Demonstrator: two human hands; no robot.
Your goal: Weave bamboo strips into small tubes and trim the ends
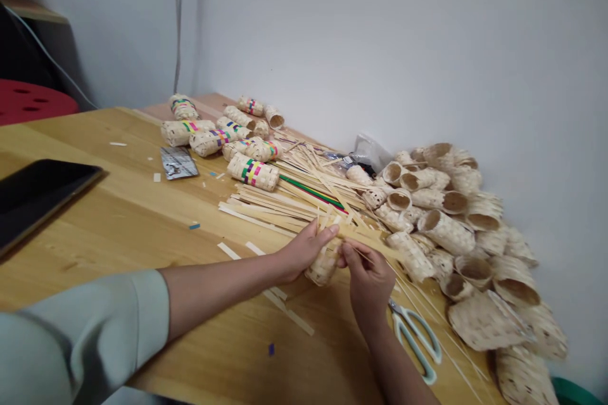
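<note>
My left hand [304, 251] is wrapped round a small woven bamboo basket [325, 265], its thumb lying across the upper side. Loose strip ends stick up from the basket's far end. At the basket's right side, my right hand [370, 278] pinches a thin bamboo strip [360, 253] between thumb and forefinger. Part of that strip is hidden by the fingers. Just right of my right wrist lie scissors [418, 338] with pale green handles, their blades partly covered by the hand.
Plain bamboo strips [266, 205] lie in a heap beyond my hands. Finished-looking woven tubes with coloured bands [253, 172] stand at the back. Many plain woven tubes [446, 231] pile along the wall at right. A dark tablet [42, 196] and a silver packet [178, 163] are at left.
</note>
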